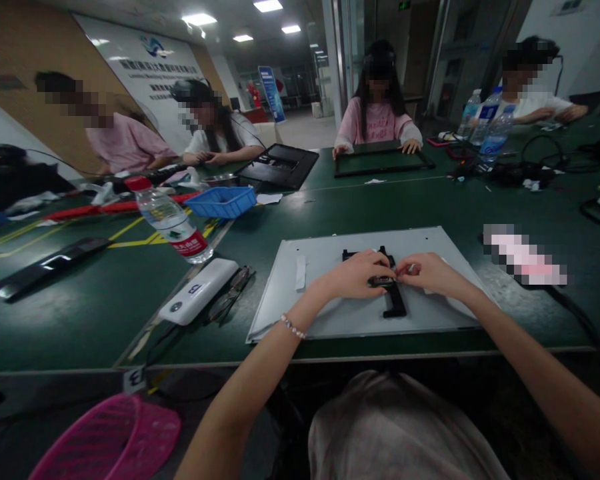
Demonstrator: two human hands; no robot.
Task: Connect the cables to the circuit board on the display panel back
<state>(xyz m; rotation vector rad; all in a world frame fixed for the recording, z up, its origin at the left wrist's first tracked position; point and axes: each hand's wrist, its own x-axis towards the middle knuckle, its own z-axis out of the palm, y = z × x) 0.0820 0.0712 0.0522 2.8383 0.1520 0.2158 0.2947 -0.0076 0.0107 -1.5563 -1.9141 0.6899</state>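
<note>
Working on black bracket (391,293) at centre of grey panel (360,287), near edge of green table (430,207).

Left hand (356,275) and right hand (427,272) both pinching a small part at the bracket's upper end, fingertips meeting. Bracket looking rigid, light, likely plastic; handling best by its edges. Panel appearing thin, stiff, possibly fragile; lifting best by its rim. Lying left: white power bank (200,291), water bottle (169,221).
</note>
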